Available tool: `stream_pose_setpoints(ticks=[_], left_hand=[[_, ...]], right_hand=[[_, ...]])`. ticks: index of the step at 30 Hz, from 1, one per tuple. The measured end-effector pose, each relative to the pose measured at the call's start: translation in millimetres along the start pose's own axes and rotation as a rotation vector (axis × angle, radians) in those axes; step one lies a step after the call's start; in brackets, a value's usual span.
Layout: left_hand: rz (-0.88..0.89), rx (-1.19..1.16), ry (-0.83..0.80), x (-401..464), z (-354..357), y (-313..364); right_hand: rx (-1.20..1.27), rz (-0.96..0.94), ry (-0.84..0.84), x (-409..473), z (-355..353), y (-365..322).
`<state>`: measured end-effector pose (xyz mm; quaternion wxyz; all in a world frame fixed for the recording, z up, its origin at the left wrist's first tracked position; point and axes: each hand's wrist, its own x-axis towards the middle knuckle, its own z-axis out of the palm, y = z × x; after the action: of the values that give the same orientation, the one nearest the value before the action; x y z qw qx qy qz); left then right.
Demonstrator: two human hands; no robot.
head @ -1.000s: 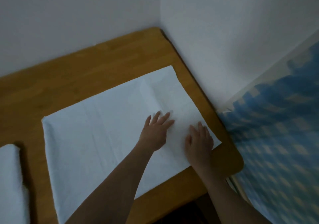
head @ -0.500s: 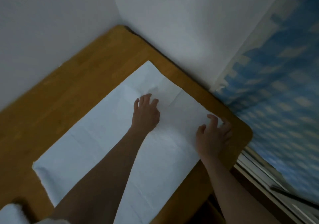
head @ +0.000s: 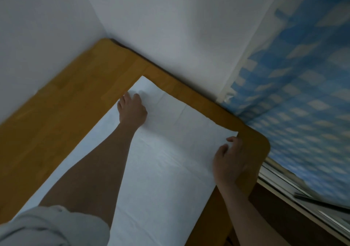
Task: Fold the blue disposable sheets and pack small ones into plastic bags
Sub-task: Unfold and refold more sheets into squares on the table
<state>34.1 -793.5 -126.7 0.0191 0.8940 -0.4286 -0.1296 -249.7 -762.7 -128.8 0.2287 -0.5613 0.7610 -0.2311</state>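
Across the wooden table [head: 79, 101] lies the pale blue sheet [head: 166, 160]. My left hand [head: 131, 109] presses near its far corner to pin it, fingers bent, while my right hand [head: 230, 158] pinches the near corner, ready to fold.

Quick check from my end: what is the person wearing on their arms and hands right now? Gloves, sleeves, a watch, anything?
Both hands are bare: no gloves, rings or watch show on the left hand or the right hand. Both forearms are uncovered. The only clothing in view is a loose, light grey short sleeve on the left upper arm, wrinkled at its hem. The right arm's upper part is out of frame.
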Motion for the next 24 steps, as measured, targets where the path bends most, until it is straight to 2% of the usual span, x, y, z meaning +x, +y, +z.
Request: stream_pose_setpoints(ticks=[7, 14, 20, 24], left_hand=[[-0.039, -0.033, 0.06, 17.8, 6.9, -0.2], [-0.027, -0.047, 0.187, 31.3, 8.3, -3.9], [-0.062, -0.212, 0.215, 33.9, 7.3, -4.2], [-0.08, -0.221, 0.198, 34.4, 0.4, -6.0]], right_hand=[[-0.104, 0.023, -0.035, 0.2, 6.6, -3.9], [-0.038, -0.108, -0.016, 1.0, 4.4, -0.4], [0.076, 0.001, -0.08, 4.9, 1.7, -1.6], [0.135, 0.047, -0.164, 5.2, -2.1, 3.4]])
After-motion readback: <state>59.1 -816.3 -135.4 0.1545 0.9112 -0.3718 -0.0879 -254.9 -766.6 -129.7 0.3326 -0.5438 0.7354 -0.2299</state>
